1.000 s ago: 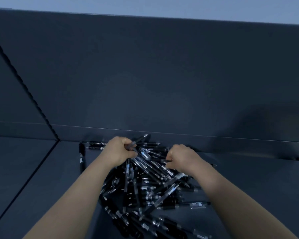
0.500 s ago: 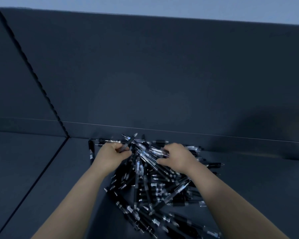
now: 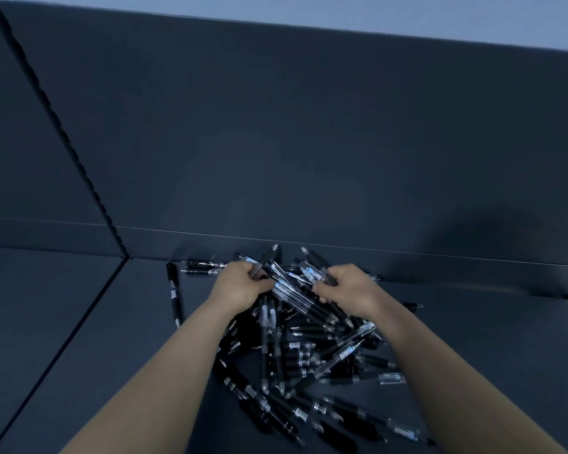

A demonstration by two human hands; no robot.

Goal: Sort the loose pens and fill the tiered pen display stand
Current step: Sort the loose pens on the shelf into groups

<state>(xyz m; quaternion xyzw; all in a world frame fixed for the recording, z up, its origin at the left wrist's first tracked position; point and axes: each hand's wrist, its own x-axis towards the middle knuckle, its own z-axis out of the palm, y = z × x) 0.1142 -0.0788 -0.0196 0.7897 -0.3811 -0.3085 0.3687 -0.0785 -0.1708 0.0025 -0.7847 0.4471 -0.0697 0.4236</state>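
A tall dark upright panel (image 3: 309,142) stands just beyond both hands and meets a second panel at a notched seam far to the left. Below it, a dark flat surface (image 3: 63,322) runs under the forearms, walled on those two sides. On this surface lies the pile of pens (image 3: 309,352), black and clear-barrelled, heaped crosswise from under the hands back between the forearms. The left hand (image 3: 240,286) is clenched round a black pen (image 3: 269,255) whose tip points at the panel. The right hand (image 3: 348,288) curls its fingers over a few clear-barrelled pens (image 3: 309,273) that slant between the two hands. A single pen (image 3: 174,293) lies apart, left of the left hand.
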